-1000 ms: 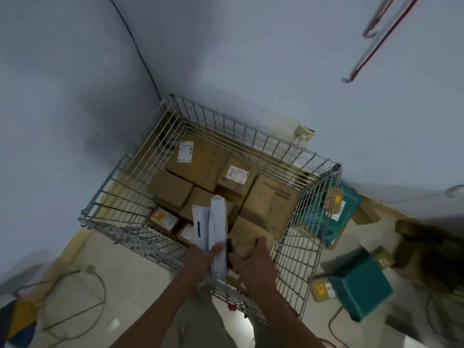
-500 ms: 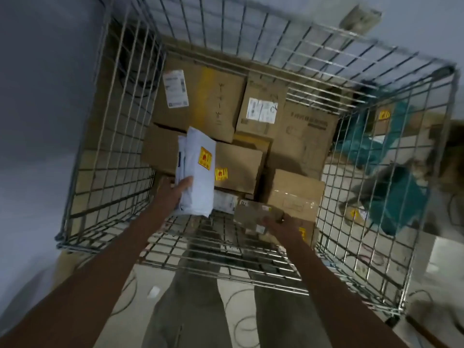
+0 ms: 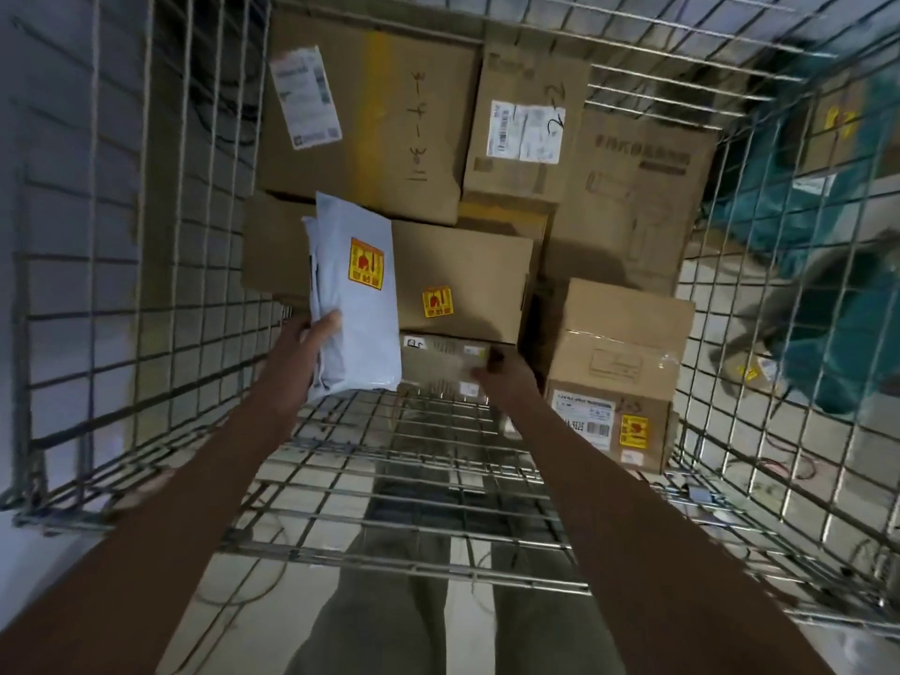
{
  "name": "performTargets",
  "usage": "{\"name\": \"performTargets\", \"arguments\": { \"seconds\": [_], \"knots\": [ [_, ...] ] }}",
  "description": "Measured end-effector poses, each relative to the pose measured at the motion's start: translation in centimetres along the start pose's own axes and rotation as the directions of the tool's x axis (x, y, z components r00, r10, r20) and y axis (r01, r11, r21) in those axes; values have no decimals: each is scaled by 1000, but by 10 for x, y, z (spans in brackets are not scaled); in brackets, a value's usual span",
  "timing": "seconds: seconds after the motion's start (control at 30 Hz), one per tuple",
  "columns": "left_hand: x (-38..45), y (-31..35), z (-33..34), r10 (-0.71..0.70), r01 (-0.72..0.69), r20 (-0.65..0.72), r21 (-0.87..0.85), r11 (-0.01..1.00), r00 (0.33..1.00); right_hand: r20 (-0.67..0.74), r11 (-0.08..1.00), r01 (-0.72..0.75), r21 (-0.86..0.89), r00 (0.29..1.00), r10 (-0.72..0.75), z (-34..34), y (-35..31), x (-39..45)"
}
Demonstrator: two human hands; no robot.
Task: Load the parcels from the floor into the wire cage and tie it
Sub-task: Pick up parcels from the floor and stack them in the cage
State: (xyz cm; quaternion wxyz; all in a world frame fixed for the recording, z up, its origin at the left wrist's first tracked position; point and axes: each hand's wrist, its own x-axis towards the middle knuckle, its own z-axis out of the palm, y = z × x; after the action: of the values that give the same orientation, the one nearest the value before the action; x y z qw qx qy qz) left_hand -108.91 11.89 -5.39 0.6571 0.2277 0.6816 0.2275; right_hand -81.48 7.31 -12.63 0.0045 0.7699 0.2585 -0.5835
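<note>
My left hand [image 3: 297, 353] grips white mailers [image 3: 353, 294], fingers curled round them, inside wire cage [image 3: 160, 265]. Right hand [image 3: 506, 375] pinches small brown parcel [image 3: 438, 355], low among boxes [image 3: 467, 275].

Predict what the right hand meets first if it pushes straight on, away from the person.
Probably the brown box with the yellow sticker lying just beyond the right hand, though depth is unclear.

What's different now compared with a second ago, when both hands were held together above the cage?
The hands have parted and reached down into the wire cage. The left hand now holds the white mailer bags alone; the right hand lowers a small cardboard parcel among the boxes. The stacked boxes have not moved, and teal parcels still lie outside.
</note>
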Motion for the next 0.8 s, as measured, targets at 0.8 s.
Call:
{"name": "performTargets", "arguments": {
  "seconds": [0.8],
  "knots": [
    [-59,37,209,-116,98,249,83,992,962,-154,713,308,630,949,-274,-131,-23,-92]
  ]
}}
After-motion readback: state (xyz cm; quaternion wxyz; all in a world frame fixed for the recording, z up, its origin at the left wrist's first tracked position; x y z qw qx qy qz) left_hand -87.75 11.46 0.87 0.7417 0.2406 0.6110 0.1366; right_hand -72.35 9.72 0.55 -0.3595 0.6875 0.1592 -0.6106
